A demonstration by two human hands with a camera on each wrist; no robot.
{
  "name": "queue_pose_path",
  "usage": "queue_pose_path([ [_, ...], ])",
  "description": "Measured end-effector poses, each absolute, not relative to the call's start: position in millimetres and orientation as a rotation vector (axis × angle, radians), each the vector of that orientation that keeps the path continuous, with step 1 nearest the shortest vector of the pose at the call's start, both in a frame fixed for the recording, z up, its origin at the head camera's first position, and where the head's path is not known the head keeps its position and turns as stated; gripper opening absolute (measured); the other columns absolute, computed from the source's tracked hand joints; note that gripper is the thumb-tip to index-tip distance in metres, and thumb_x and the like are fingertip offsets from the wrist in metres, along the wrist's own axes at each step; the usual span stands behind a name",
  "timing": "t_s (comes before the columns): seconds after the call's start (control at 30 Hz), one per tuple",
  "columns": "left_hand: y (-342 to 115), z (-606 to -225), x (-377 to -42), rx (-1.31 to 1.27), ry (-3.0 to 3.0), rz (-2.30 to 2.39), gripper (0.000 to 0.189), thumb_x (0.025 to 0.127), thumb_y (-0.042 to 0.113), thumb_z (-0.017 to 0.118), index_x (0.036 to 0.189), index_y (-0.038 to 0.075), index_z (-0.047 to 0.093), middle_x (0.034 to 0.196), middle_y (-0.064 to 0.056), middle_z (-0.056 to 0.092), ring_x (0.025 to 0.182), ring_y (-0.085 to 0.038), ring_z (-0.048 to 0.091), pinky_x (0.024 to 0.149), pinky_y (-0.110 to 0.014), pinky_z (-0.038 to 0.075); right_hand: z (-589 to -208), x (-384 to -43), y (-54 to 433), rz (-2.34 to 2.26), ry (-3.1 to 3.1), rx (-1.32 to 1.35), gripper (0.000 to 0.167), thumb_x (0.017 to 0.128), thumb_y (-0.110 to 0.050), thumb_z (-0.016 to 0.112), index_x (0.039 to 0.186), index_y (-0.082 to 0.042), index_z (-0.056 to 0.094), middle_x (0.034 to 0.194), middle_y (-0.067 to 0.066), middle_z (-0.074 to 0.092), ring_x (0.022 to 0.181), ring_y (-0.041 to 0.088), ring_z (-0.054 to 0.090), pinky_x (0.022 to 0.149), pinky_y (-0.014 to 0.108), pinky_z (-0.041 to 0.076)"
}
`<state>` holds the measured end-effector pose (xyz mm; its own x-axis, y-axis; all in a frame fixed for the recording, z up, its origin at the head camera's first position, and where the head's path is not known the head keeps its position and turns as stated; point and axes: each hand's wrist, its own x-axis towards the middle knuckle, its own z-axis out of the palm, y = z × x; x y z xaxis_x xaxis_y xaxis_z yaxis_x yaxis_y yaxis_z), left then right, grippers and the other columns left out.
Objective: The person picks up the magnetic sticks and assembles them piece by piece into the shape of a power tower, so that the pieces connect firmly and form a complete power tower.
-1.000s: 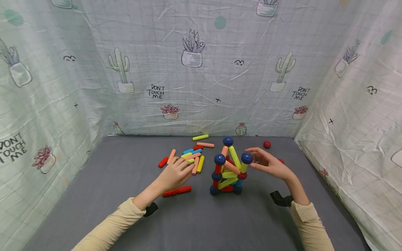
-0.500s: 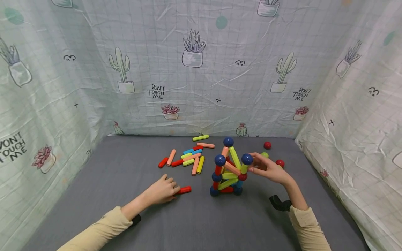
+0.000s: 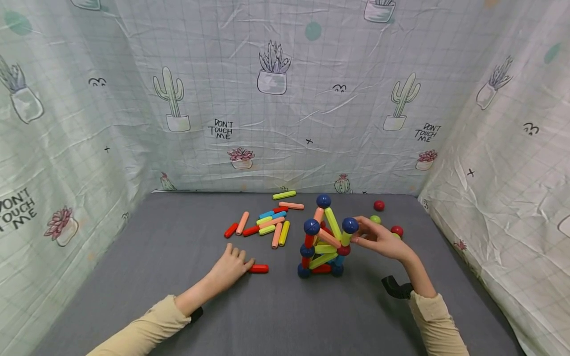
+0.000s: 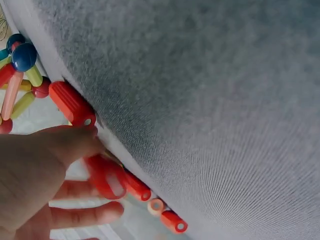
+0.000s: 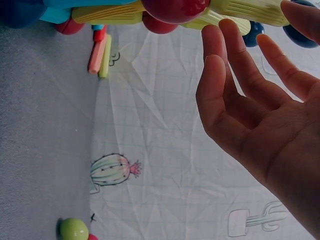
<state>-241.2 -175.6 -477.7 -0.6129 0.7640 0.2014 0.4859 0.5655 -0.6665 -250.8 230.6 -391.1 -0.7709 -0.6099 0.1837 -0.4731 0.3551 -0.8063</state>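
Note:
In the left wrist view my left hand (image 4: 45, 170) pinches a blurred red rod (image 4: 106, 177) between thumb and fingers, just off the grey table. In the head view the left hand (image 3: 229, 269) covers that rod; a second red rod (image 3: 259, 268) lies beside the thumb. My right hand (image 3: 378, 238) is at the right side of a standing frame of rods and balls, fingers loosely bent near its upper blue ball (image 3: 350, 225) and yellow-green rod (image 3: 346, 239). In the right wrist view the right hand's fingertips (image 5: 227, 30) reach this frame; whether they touch is unclear.
Several loose rods, including a yellow rod (image 3: 284, 233) and an orange rod (image 3: 242, 223), lie behind the left hand. Red balls (image 3: 379, 205) and a green ball (image 3: 375, 219) lie beyond the right hand. A patterned cloth (image 3: 285, 123) hangs along the back and sides.
My left hand moved from the loose rods down to the red pair at front left, and one is now in its fingers. The right hand came slightly closer to the frame.

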Motion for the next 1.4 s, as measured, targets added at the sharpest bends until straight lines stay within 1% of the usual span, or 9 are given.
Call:
queue_pose_path([
  [0.13,-175.8,-475.0,-245.3,-0.935,-2.358,0.809,0.038,0.077,0.016,0.065,0.109,0.036,0.062,0.071,-0.004,0.06,0.063,-0.019,0.047,0.071,-0.038,0.037,-389.2,-250.9,230.0,-1.388,2.456,-1.009,0.038,0.09,-0.01,0.051,0.125,-0.003,0.038,0.105,0.021,0.056,0.09,0.007,0.059,0.076,0.026,0.05],
  [0.27,-173.1,-469.1,-252.3,-0.86,-2.327,0.762,0.036,0.077,0.015,0.068,0.111,0.023,0.061,0.075,-0.006,0.061,0.067,-0.02,0.051,0.071,-0.039,0.038,-386.5,-249.4,229.9,-1.369,2.486,-1.002,0.041,0.09,-0.01,0.051,0.128,-0.004,0.037,0.104,0.019,0.056,0.089,0.007,0.059,0.075,0.026,0.05],
  [0.37,-163.5,-456.9,-255.3,-0.824,-2.271,0.63,0.023,0.077,0.015,0.068,0.098,0.009,0.063,0.074,-0.006,0.058,0.065,-0.02,0.052,0.067,-0.037,0.038,-383.7,-247.8,228.7,-1.347,2.537,-0.978,0.044,0.09,-0.012,0.052,0.129,-0.005,0.036,0.104,0.017,0.055,0.088,0.008,0.059,0.073,0.027,0.05],
  [0.43,-153.0,-445.2,-255.3,-0.825,-2.236,0.514,0.017,0.077,0.018,0.069,0.088,0.007,0.062,0.073,-0.005,0.056,0.065,-0.019,0.05,0.068,-0.037,0.04,-382.0,-247.1,227.6,-1.336,2.57,-0.964,0.045,0.089,-0.013,0.053,0.13,-0.007,0.036,0.11,0.016,0.053,0.09,0.008,0.058,0.073,0.027,0.05],
  [0.5,-140.2,-429.0,-252.1,-0.84,-2.219,0.422,0.017,0.075,0.019,0.07,0.084,0.008,0.06,0.076,-0.005,0.054,0.069,-0.02,0.049,0.074,-0.039,0.041,-380.5,-246.7,226.6,-1.335,2.594,-0.951,0.046,0.088,-0.014,0.054,0.13,-0.009,0.037,0.116,0.016,0.05,0.093,0.007,0.057,0.074,0.027,0.05],
  [0.63,-110.9,-395.2,-242.1,-0.849,-2.148,0.226,0.025,0.074,0.023,0.072,0.094,0.012,0.06,0.086,-0.006,0.055,0.081,-0.022,0.052,0.082,-0.042,0.042,-378.7,-245.9,224.9,-1.341,2.624,-0.946,0.046,0.087,-0.014,0.056,0.13,-0.011,0.038,0.123,0.016,0.047,0.099,0.0,0.053,0.076,0.025,0.049],
  [0.83,-65.5,-363.9,-229.0,-0.914,-1.906,-0.07,0.028,0.076,0.033,0.068,0.096,0.013,0.062,0.087,-0.003,0.059,0.084,-0.02,0.055,0.078,-0.039,0.041,-377.7,-244.9,224.4,-1.369,2.649,-0.949,0.042,0.087,-0.012,0.056,0.127,-0.01,0.042,0.12,0.015,0.049,0.097,-0.003,0.053,0.075,0.025,0.049],
  [1.17,-24.0,-359.0,-231.4,-1.097,-1.951,-0.149,0.027,0.082,0.035,0.062,0.104,0.02,0.064,0.091,0.004,0.061,0.092,-0.016,0.052,0.085,-0.038,0.038,-375.9,-244.0,221.9,-1.369,2.685,-0.98,0.038,0.087,-0.01,0.055,0.124,-0.008,0.046,0.113,0.013,0.053,0.096,0.0,0.054,0.074,0.026,0.049],
  [1.4,-17.3,-366.8,-239.8,-1.043,-2.027,-0.106,0.027,0.084,0.038,0.059,0.106,0.022,0.062,0.088,0.001,0.056,0.086,-0.017,0.05,0.081,-0.037,0.039,-373.4,-243.2,221.4,-1.365,2.686,-0.973,0.038,0.087,-0.01,0.056,0.123,-0.004,0.046,0.11,0.013,0.054,0.094,-0.001,0.054,0.074,0.025,0.049],
])
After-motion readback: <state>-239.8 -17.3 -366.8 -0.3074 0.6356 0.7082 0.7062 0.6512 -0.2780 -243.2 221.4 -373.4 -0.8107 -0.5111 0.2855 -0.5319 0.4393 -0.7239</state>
